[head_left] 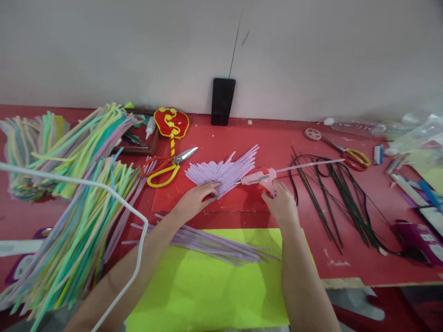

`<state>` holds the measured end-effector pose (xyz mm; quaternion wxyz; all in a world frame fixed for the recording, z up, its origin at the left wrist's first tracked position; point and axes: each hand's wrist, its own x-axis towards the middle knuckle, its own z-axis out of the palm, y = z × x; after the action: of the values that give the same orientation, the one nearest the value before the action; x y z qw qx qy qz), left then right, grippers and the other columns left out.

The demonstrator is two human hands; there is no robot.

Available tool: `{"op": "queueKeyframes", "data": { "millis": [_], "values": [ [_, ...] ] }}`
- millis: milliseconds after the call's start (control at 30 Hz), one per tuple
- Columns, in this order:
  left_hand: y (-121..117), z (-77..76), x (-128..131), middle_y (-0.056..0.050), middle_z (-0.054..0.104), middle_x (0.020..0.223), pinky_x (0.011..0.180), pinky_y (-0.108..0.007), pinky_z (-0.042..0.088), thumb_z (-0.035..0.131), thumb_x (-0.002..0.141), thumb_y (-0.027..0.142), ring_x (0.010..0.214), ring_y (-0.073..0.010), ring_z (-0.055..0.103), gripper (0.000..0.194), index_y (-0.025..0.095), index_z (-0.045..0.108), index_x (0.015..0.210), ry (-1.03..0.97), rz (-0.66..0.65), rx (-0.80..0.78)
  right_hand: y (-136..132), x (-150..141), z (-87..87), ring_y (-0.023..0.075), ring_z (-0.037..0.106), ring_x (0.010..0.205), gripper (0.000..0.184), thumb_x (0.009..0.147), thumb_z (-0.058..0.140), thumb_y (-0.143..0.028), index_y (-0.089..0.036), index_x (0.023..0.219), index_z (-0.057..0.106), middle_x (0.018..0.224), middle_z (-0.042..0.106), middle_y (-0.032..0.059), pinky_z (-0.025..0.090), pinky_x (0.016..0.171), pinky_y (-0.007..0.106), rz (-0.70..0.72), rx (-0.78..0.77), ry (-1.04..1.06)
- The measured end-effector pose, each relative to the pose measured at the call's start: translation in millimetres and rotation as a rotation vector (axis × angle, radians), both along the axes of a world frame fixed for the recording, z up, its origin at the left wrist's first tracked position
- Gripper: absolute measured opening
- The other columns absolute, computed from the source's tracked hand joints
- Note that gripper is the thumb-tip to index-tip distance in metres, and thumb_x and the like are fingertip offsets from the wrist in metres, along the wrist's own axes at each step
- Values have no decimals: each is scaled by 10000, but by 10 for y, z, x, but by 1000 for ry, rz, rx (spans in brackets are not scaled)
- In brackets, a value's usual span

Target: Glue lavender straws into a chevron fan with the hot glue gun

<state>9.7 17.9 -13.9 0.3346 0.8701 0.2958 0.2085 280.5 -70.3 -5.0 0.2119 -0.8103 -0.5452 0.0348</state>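
A fan-like lilac piece made of pipe cleaners [238,168], laid in a V pattern, lies flat on a red sheet [173,200]. My left hand [200,197] grips its lower left edge, thumb and fingers bent against the stems; the fingertips are partly hidden. In my right hand [282,203] is a pink hot glue gun [254,178], its metal nozzle touching or very near the piece's right edge. A clear glue stick [311,163] sticks out from its back. Loose lilac pipe cleaners [214,244] lie below my hands, across a yellow-green sheet [207,286].
Bundles of coloured pipe cleaners [86,230] cover the left side. Yellow-handled scissors [169,170] lie left of the piece; another pair [356,157] lies right, beyond dark green stems [349,203]. A black phone [223,101] leans on the wall. A white rod [140,258] crosses the left foreground.
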Motion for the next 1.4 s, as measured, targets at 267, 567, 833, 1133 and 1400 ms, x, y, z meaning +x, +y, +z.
{"op": "queueKeyframes", "data": {
  "millis": [267, 567, 833, 1133, 1400],
  "values": [
    [2, 0, 0, -41, 573, 1322, 1083, -382, 384, 557, 881, 220, 1261, -184, 492, 50, 217, 582, 924, 10, -3, 3, 4, 31, -44, 242, 574, 823, 459, 768, 503, -381, -153, 1157, 590, 1001, 628, 119, 437, 669, 336, -35, 34, 26],
    [-1, -9, 1, -45, 575, 1319, 1081, -396, 388, 547, 883, 217, 1263, -189, 491, 61, 218, 586, 931, 1, -4, 3, -6, 70, -55, 252, 576, 878, 451, 759, 512, -363, -139, 1143, 587, 1037, 631, 133, 455, 745, 363, -48, 53, 35],
    [-6, 6, 2, -42, 577, 1318, 1080, -396, 390, 561, 878, 213, 1261, -189, 493, 51, 217, 585, 924, 7, 3, 2, 2, 69, -49, 255, 562, 873, 416, 757, 507, -368, -146, 1097, 595, 987, 621, 131, 448, 719, 352, -62, 71, 27],
    [-6, 6, 2, -48, 580, 1313, 1075, -398, 395, 554, 882, 223, 1256, -193, 497, 57, 216, 588, 927, -4, 1, 12, 9, 81, -35, 237, 548, 794, 364, 749, 508, -369, -152, 1028, 596, 909, 617, 111, 424, 688, 337, -73, 52, 22],
    [-10, 3, 1, -48, 580, 1312, 1072, -396, 395, 542, 886, 224, 1258, -190, 495, 61, 216, 585, 927, -16, -4, 6, 8, 88, -41, 252, 548, 840, 375, 752, 502, -370, -143, 1039, 588, 913, 615, 119, 429, 719, 348, -81, 45, 27]
  ]
}}
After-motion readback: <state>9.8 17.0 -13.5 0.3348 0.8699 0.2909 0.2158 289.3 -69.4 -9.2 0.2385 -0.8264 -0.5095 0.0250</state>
